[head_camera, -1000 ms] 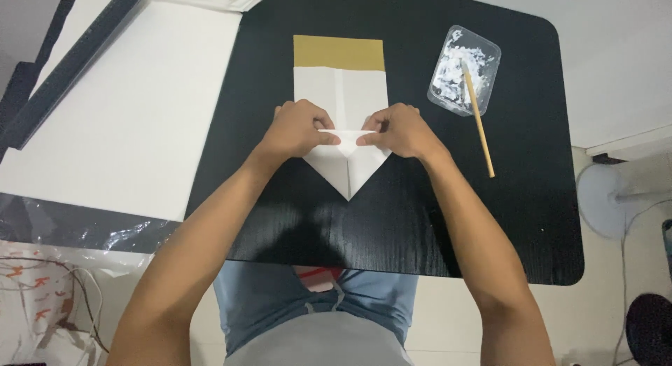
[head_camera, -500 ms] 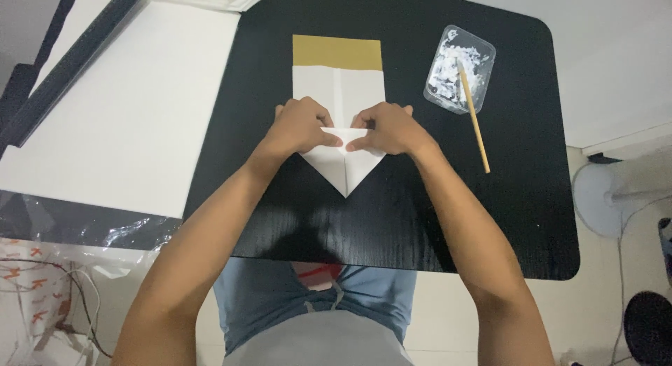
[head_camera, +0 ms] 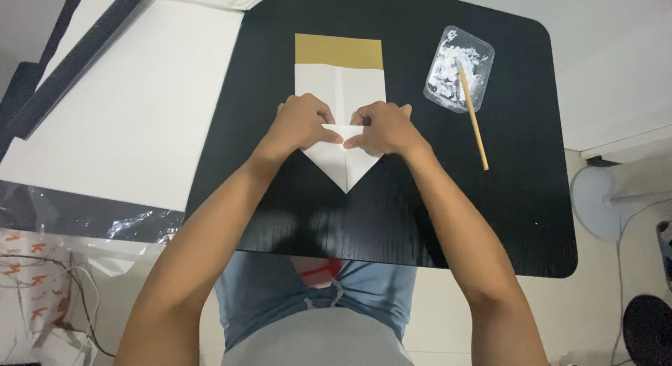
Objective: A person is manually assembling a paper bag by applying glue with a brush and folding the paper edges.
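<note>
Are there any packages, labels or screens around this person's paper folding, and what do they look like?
Clear plastic tray: far right on the black table, rounded rectangle holding white paste, a wooden stick leaning out.
Printed plastic bag: lower left beside the table, whitish with orange marks.
No screens visible.

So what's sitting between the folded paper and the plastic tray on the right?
Nothing: in the head view, only bare black table shows between the folded paper and the plastic tray. The wooden stick leans out of the tray toward the near side, clear of that gap.
</note>
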